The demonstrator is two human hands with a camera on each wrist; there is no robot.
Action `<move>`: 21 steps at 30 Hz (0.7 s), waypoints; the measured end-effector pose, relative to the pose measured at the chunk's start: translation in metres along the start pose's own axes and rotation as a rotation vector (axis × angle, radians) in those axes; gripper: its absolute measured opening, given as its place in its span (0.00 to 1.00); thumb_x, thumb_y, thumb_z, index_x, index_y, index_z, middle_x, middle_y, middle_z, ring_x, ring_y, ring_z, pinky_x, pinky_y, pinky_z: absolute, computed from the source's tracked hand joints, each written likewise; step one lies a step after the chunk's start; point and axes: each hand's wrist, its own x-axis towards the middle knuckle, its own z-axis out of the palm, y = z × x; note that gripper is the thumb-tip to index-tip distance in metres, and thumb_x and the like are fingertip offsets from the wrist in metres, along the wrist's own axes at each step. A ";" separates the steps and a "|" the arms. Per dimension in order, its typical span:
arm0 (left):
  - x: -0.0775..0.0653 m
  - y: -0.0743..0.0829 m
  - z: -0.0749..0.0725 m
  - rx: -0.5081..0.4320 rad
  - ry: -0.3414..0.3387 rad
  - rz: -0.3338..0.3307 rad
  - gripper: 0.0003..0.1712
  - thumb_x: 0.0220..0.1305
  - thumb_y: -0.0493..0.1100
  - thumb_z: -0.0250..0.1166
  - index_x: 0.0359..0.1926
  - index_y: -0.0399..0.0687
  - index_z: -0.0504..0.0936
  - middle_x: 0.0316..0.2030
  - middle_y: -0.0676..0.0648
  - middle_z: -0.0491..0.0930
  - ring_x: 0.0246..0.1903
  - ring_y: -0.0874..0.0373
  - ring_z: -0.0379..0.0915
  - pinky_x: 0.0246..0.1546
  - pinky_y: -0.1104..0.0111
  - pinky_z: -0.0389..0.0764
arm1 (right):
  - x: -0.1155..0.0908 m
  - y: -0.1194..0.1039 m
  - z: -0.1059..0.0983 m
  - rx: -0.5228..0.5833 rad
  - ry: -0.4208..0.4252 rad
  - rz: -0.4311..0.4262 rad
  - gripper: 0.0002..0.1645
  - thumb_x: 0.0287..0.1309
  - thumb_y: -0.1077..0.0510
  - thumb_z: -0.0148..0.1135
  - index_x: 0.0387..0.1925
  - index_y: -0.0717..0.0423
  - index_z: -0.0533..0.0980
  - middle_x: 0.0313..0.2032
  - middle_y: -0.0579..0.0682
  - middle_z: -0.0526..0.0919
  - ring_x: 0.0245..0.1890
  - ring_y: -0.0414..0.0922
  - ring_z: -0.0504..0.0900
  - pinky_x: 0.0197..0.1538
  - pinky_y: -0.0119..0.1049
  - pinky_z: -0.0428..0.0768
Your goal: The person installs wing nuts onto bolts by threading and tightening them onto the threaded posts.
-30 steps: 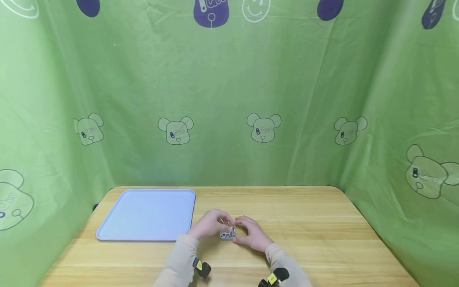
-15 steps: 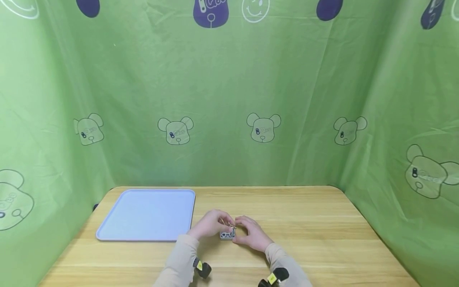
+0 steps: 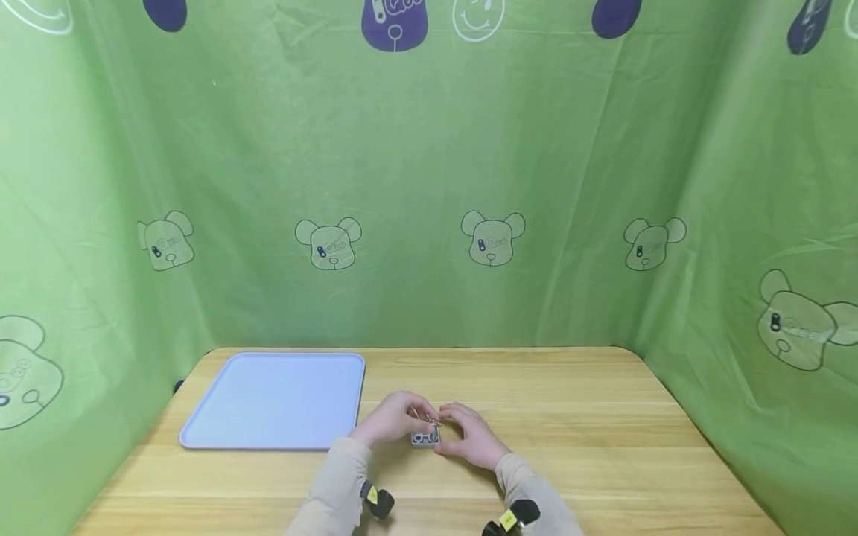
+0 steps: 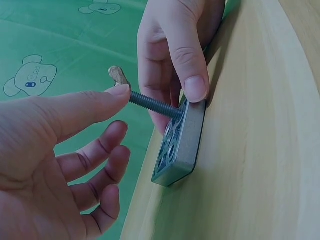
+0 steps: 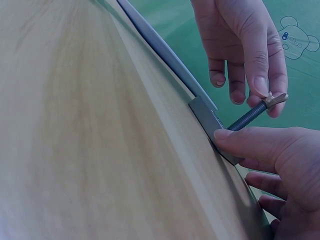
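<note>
A wing bolt with a brass-coloured winged head and a dark threaded shank (image 4: 155,104) stands in one end of a small grey metal block (image 4: 186,145). My left hand (image 3: 394,417) pinches the winged head between thumb and forefinger, its other fingers loosely bent. The block lies on the table, with several round openings in its top face. From the other side my right hand (image 3: 474,439) grips the block's end, thumb (image 5: 250,142) against its near side. A length of thread shows between the winged head and the block. The bolt's lower end is hidden inside the block.
A light blue tray (image 3: 275,402) lies on the wooden table (image 3: 570,417) to the left of my left hand. Green printed curtain (image 3: 415,298) encloses the table at the back and both sides.
Both hands and the block keep their places. The bolt's winged head appears at a slightly different angle between the left fingertips.
</note>
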 end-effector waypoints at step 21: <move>0.002 0.003 0.000 0.067 0.026 0.005 0.06 0.55 0.41 0.71 0.34 0.51 0.83 0.31 0.54 0.79 0.32 0.59 0.73 0.35 0.71 0.72 | 0.000 -0.002 -0.001 0.016 0.001 -0.009 0.34 0.47 0.49 0.72 0.56 0.56 0.75 0.65 0.63 0.71 0.69 0.66 0.60 0.68 0.70 0.52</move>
